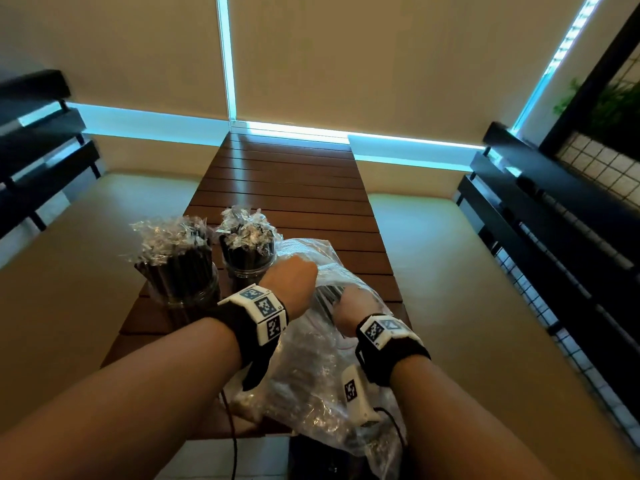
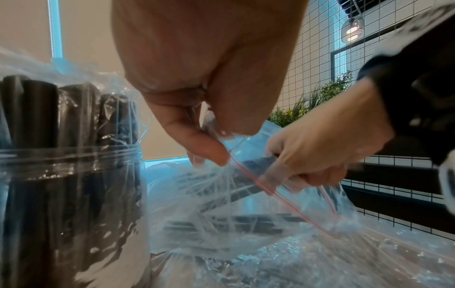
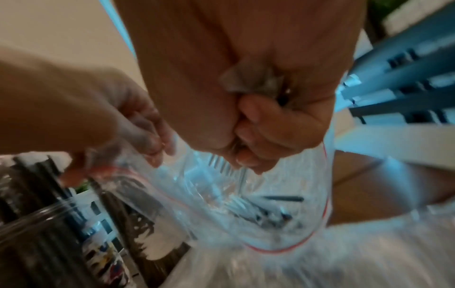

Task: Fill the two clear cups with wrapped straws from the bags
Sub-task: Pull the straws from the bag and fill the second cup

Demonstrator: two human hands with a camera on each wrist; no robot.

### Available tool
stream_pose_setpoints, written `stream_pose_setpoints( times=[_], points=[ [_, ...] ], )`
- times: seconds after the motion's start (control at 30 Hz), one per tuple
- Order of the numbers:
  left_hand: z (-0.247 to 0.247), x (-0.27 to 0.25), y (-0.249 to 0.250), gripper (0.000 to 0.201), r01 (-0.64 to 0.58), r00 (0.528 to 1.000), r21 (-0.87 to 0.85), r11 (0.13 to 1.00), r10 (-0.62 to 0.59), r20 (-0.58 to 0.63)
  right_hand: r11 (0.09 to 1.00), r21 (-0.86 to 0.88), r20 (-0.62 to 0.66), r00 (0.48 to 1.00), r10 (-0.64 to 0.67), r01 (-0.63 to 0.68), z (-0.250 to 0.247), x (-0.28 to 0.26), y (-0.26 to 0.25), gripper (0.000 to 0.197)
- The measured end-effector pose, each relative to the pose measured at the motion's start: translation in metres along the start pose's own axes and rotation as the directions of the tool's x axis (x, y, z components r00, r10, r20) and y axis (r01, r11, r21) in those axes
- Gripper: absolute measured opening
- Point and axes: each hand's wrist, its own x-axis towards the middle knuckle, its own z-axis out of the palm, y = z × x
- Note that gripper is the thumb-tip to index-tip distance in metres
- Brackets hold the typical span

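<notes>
**Supervisor:** Report the position of the work item.

**Operator:** The dark straws in clear crinkled wrappers (image 2: 246,220) lie loose in the bottom of the clear plastic zip bag with the red seal line (image 2: 283,196). This bag rests on the brown slatted wooden table (image 1: 287,181), just right of the two clear plastic cups. I see both the left cup (image 1: 188,292) and the right cup (image 1: 247,268) packed with upright straws.

**Supervisor:** Hand status?

**Operator:** My left hand (image 2: 194,132) pinches the bag's near lip between thumb and fingers, holding the mouth open. My right hand (image 3: 265,124) sits at the mouth, fingers curled tight into a fist round a small bundle of wrapper ends. I cannot tell how many straws it holds.

**Supervisor:** Governing relation for the next move?

**Operator:** The remaining straws lie below and ahead of my right fingertips, long axes roughly flat along the bag floor, pointing toward the mouth. The right hand is nearer to them. I judge the cups are close to full, so any bundle must be turned upright and carried left, past the left hand.
</notes>
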Motion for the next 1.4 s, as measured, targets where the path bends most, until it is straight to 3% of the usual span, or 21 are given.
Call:
stream_pose_setpoints(
  times=[0.2, 0.3, 0.33, 0.47, 0.6, 0.73, 0.8, 0.87, 0.97, 1.1, 1.17, 1.27, 1.4],
  points=[
    [-0.001, 0.005, -0.003, 0.021, 0.075, 0.997, -0.024, 0.997, -0.075, -0.012, 0.941, -0.306, 0.141, 0.985, -0.101, 0.141, -0.072, -0.040, -0.011, 0.030],
    [0.002, 0.005, -0.005, 0.022, 0.117, 0.993, -0.014, 0.993, -0.117, 0.013, 0.813, -0.504, 0.219, 0.954, -0.207, 0.292, -0.116, -0.067, -0.013, 0.011],
    [0.003, 0.005, -0.006, 0.022, 0.130, 0.991, -0.015, 0.991, -0.130, 0.021, 0.775, -0.550, 0.224, 0.949, -0.221, 0.311, -0.130, -0.076, -0.014, 0.012],
    [0.007, 0.005, -0.009, 0.024, 0.188, 0.982, -0.091, 0.978, -0.185, 0.044, 0.748, -0.617, 0.205, 0.967, -0.151, 0.247, -0.186, -0.108, -0.015, 0.027],
    [0.007, 0.006, -0.009, 0.025, 0.261, 0.965, -0.159, 0.952, -0.251, 0.078, 0.826, -0.534, 0.086, 0.983, -0.161, 0.182, -0.208, -0.114, -0.015, 0.030],
    [0.020, -0.011, 0.004, 0.053, 0.308, 0.940, -0.270, 0.912, -0.336, -0.064, 0.908, -0.381, 0.079, 0.985, -0.154, 0.172, -0.151, -0.091, -0.007, 0.028],
    [0.029, -0.023, 0.011, 0.055, 0.239, 0.955, -0.123, 0.963, -0.256, -0.153, 0.942, -0.297, 0.123, 0.985, -0.123, 0.155, -0.120, -0.079, -0.001, 0.029],
    [0.035, -0.033, 0.014, 0.055, 0.171, 0.977, -0.071, 0.983, -0.178, -0.116, 0.965, -0.220, 0.130, 0.985, -0.116, 0.143, -0.109, -0.074, 0.004, 0.028],
    [0.027, -0.032, 0.006, 0.050, 0.150, 0.989, -0.108, 0.983, -0.151, 0.001, 0.977, -0.142, 0.060, 0.987, -0.152, 0.159, -0.129, -0.073, 0.006, 0.022],
    [0.013, -0.038, 0.008, 0.027, 0.055, 0.994, 0.012, 0.998, -0.054, -0.097, 0.985, -0.053, -0.031, 0.986, -0.163, 0.161, -0.160, -0.077, 0.005, 0.026],
    [0.016, -0.045, 0.022, 0.028, -0.031, 0.994, -0.013, 0.999, 0.029, -0.109, 0.985, -0.009, -0.075, 0.982, -0.171, 0.171, -0.156, -0.075, 0.000, 0.027],
    [0.037, -0.050, 0.049, 0.050, -0.048, 0.997, -0.098, 0.994, 0.054, 0.059, 0.975, 0.131, -0.145, 0.976, -0.160, 0.180, -0.127, -0.065, -0.008, 0.024],
    [0.081, -0.040, 0.066, 0.069, 0.220, 0.931, -0.219, 0.951, -0.138, 0.338, 0.944, 0.285, -0.201, 0.973, -0.111, 0.167, -0.079, -0.053, -0.006, 0.024]
  ],
)
